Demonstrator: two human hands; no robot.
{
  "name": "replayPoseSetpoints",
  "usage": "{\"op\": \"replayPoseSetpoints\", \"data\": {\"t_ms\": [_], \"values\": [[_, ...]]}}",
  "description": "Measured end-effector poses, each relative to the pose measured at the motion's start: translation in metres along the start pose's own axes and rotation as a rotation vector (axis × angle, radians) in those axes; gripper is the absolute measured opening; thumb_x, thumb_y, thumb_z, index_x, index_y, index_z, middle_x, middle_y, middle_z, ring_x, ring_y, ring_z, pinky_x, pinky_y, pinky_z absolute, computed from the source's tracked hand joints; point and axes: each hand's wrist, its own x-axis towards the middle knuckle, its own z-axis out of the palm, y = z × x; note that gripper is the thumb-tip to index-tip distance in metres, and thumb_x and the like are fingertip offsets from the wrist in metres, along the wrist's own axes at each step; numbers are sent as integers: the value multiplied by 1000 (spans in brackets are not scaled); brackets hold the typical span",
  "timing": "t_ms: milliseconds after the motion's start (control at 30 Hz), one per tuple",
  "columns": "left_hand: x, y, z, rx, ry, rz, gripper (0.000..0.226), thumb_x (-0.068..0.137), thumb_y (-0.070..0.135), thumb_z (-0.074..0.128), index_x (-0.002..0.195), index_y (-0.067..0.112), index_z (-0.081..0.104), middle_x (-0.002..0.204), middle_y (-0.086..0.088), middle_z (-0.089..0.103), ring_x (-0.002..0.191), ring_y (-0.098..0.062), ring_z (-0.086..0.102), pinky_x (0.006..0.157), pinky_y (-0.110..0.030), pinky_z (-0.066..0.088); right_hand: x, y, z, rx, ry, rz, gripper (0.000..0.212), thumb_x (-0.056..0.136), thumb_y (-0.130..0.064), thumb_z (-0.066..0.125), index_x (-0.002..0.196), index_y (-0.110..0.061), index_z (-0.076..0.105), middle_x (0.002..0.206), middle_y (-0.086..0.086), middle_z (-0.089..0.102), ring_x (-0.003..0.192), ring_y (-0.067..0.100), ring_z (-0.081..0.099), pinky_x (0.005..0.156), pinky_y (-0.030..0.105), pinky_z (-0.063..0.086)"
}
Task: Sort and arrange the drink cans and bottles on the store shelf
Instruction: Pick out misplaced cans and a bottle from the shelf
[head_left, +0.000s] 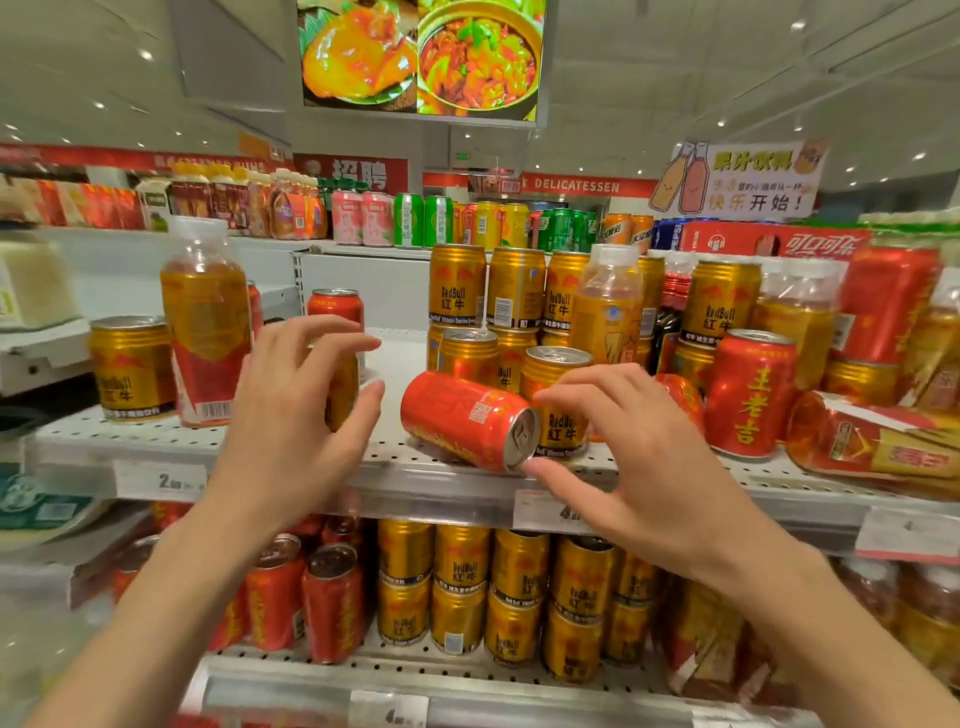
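Observation:
A red can (462, 418) lies on its side on the white perforated shelf (395, 462), its top facing me. My right hand (623, 457) is spread open just right of it, thumb tip near the can's rim, holding nothing. My left hand (296, 410) hovers open in front of a gold can (340, 389), which it partly hides. Behind that stands an upright red can (335, 309). Gold Red Bull cans (511, 288) are stacked at the back. An upright red can (748, 395) stands to the right.
A tea bottle (205, 322) and a gold can (132, 366) stand on the shelf's left. A bottle (605, 306) and wrapped bottle packs (883, 441) crowd the right. The lower shelf holds red cans (332, 603) and gold cans (462, 587). Price tags (161, 480) line the edge.

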Motion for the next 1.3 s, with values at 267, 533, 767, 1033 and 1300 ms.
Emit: {"op": "replayPoseSetpoints", "data": {"t_ms": [267, 533, 767, 1033, 1300], "values": [[7, -34, 18, 79, -69, -90, 41, 85, 32, 54, 122, 17, 64, 117, -5, 64, 115, -27, 53, 95, -45, 40, 27, -6, 27, -144, -117, -112, 66, 82, -61, 59, 136, -23, 56, 130, -4, 62, 124, 17, 58, 119, 55, 28], [6, -32, 25, 41, -15, -136, 37, 84, 24, 59, 120, 19, 62, 113, -2, 62, 113, -23, 49, 92, -39, 34, 66, -7, 5, 228, -88, -14, 56, 83, -50, 71, 131, -27, 56, 126, -14, 63, 118, 3, 55, 116, 27, 34], [5, -31, 26, 10, -6, -128, 37, 85, 24, 58, 121, 18, 61, 113, -2, 61, 114, -24, 48, 93, -36, 31, 108, -9, 14, 232, -153, 52, 44, 92, -52, 58, 128, -26, 60, 126, -10, 60, 113, 8, 59, 97, 36, 55], [5, -30, 23, -4, -52, -138, 38, 87, 26, 57, 124, 19, 60, 117, -1, 61, 117, -23, 47, 97, -37, 32, 103, -10, 17, 137, -247, 21, 54, 100, -46, 53, 151, -33, 40, 149, -12, 52, 134, 10, 50, 111, 32, 42], [17, -5, 15, 25, 5, 24, 43, 93, 35, 58, 128, 11, 61, 131, -8, 59, 127, -28, 50, 116, -45, 32, 73, 23, -19, 46, -163, 97, 55, 96, -48, 58, 145, -25, 48, 143, -10, 54, 131, 6, 49, 110, 34, 44]]}}
